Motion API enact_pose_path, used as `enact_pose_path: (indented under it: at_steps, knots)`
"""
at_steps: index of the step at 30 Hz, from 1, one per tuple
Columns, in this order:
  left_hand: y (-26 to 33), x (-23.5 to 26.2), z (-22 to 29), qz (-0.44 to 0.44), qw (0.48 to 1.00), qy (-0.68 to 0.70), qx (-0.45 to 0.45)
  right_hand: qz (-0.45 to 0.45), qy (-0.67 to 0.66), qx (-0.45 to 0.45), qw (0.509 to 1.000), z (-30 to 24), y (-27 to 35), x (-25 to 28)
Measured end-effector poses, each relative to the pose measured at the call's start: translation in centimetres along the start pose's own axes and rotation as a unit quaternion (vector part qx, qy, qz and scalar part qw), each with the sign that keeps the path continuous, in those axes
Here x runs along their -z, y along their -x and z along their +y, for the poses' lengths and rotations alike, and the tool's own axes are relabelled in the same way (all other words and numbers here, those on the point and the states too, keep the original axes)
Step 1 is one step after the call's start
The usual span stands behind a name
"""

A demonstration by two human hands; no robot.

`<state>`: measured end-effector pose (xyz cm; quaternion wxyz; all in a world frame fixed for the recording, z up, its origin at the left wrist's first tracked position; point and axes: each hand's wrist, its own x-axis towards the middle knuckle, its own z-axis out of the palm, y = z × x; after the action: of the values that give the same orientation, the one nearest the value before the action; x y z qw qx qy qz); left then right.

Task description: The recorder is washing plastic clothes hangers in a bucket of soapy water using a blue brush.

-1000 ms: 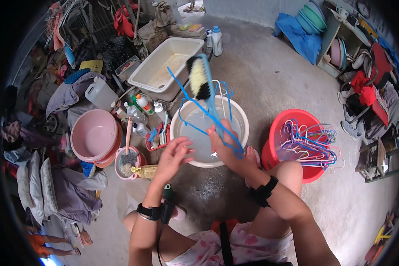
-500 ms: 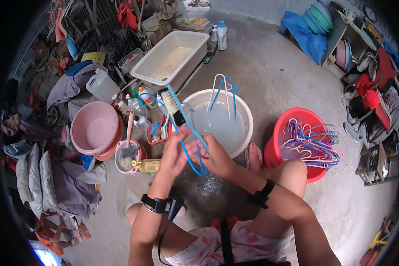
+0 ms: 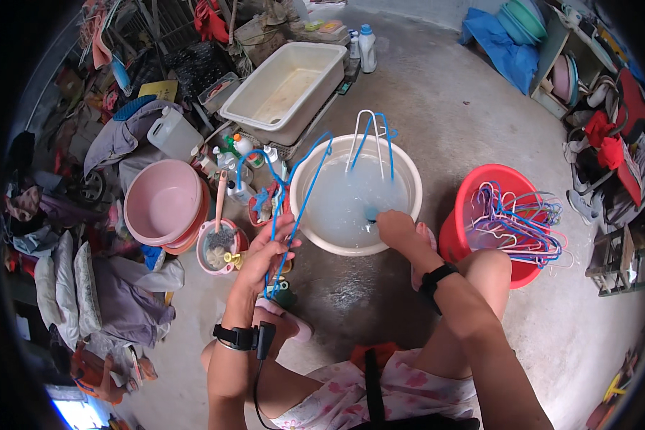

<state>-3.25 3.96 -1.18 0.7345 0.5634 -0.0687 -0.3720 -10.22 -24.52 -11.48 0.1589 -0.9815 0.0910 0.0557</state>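
My left hand (image 3: 266,254) is closed around a blue clothes hanger (image 3: 306,192), held upright left of the cream basin (image 3: 416,215). Cloudy water (image 3: 337,204) fills that basin. Over its right front rim, my right hand (image 3: 398,231) grips a blue scrub brush (image 3: 371,213); the brush head is under the water and mostly hidden. A white hanger (image 3: 354,143) and a blue hanger stand partly sunk at the basin's far side. To the right, a red bucket (image 3: 457,247) holds a tangle of hangers (image 3: 512,222) in several colours.
On the left are a pink basin (image 3: 163,204), a small pink pail (image 3: 206,265) with a handled scrubber, and several bottles (image 3: 242,147). A large cream tub (image 3: 294,86) stands behind them. Clutter lines the left wall. A shelf (image 3: 552,79) with bowls is at the far right.
The brush has gone from against the hanger down into the basin water with my right hand. My left hand still holds the blue hanger, now more upright. The yellow bottle no longer lies beside the pail.
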Motion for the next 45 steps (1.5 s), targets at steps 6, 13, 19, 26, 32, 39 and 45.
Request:
enact_pose_path:
  at_steps: [6,13,19,26,32,39,45]
  knots:
    - [-0.3,1.0,0.6,0.057,0.973,-0.222,0.024,0.036,-0.068,-0.025,0.997,-2.5,3.7,6.9]
    - [-2.1,-0.5,0.7,0.022,0.969,-0.232,0.075,0.239,-0.27,0.112,0.926,-3.5,6.2,9.8]
    - [-2.5,-2.4,-0.1,-0.016,0.961,-0.27,0.048,0.253,-0.162,0.049,0.953,-2.1,3.0,7.1]
    - [-1.5,-0.9,0.3,-0.015,0.963,-0.262,0.063,0.197,-0.219,0.051,0.954,-4.3,3.6,6.9]
    - [-0.4,-0.2,0.6,-0.021,0.974,-0.22,0.048,0.134,-0.147,-0.008,0.98,-3.9,1.7,6.2]
    - [1.2,0.2,1.7,0.003,0.991,-0.118,0.057,0.113,-0.161,-0.094,0.976,-0.2,-0.6,3.2]
    - [1.7,0.6,2.2,0.041,0.988,-0.131,0.065,-0.017,-0.091,-0.062,0.994,0.8,-0.7,-0.7]
